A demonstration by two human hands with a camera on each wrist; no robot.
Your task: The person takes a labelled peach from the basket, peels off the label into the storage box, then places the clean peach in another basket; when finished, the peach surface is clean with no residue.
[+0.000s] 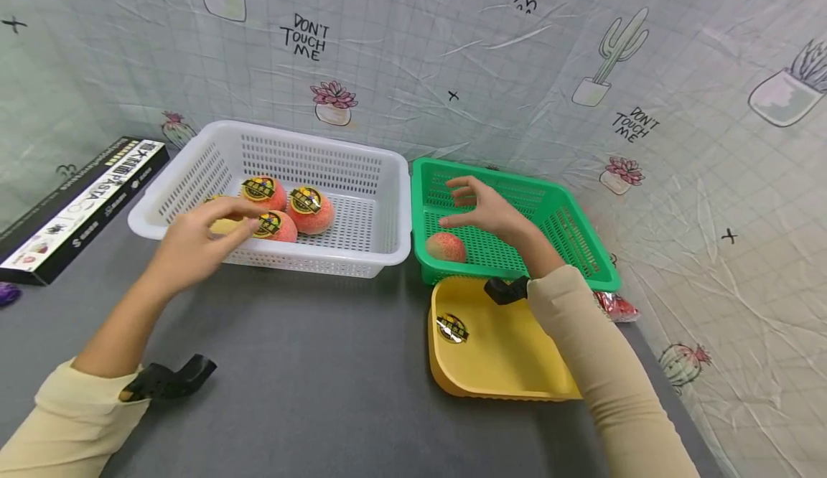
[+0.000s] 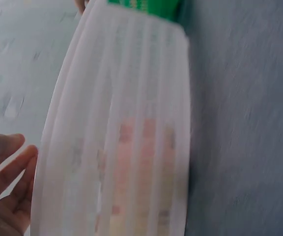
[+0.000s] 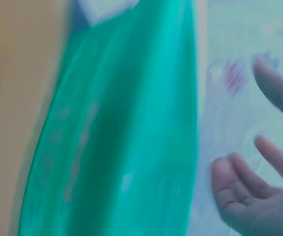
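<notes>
My left hand [image 1: 197, 241] hovers over the front left of the white basket [image 1: 381, 257], fingers loosely bent with a gap to the thumb and nothing between them. Several peaches with black-and-gold stickers lie inside, among them a peach [image 1: 311, 211] toward the middle. A yellow fruit [image 1: 224, 226] shows partly behind that hand. Above the green basket [image 1: 517, 189] is my right hand [image 1: 487, 212], its fingers spread and holding nothing. A single peach [image 1: 446, 247] rests at the green basket's front left, just below the right hand. Both wrist views show the fingers outside the basket walls.
In front of the green basket stands a yellow basket [image 1: 497, 352] with a loose sticker [image 1: 451, 328] in it. A long black-and-white box [image 1: 84, 205] lies left of the white basket. Red packaging [image 1: 617, 306] sits at the right, and a purple item [image 1: 8, 293] at the left edge.
</notes>
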